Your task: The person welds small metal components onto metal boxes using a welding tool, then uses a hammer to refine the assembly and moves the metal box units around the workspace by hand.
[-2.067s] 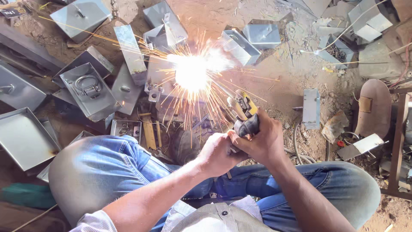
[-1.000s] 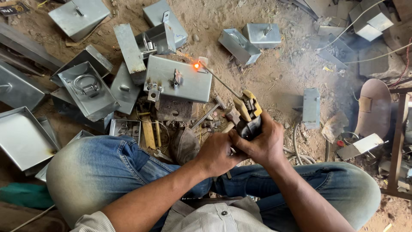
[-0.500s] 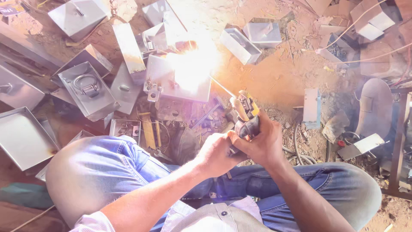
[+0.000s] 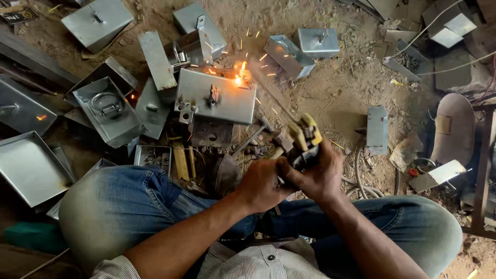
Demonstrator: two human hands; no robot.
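Holder: yellow-jawed electrode holder, low centre of view, over the knees, above dirt floor.
Right hand: closed round holder's handle, fingers wrapped tight.
Left hand: also closed, pressed vs. right hand & handle base; looks like a steadying grip.
Rod: thin welding rod running from holder jaws up-left to the work; tip at the glow.
Work: flat grey metal box, lying on floor, small latch on top face; sparks at its upper right corner.
Handling, holder: prob. stiff, moderately heavy, cable-dragged; take by insulated handle only, never jaws.
Handling, rod: slim, springy, hot near tip; no touching.
Handling, box: sheet steel, rigid, light-ish, sharp edges, hot by the weld; lift from far left corner.
Around: more grey boxes & open trays scattered nearby.
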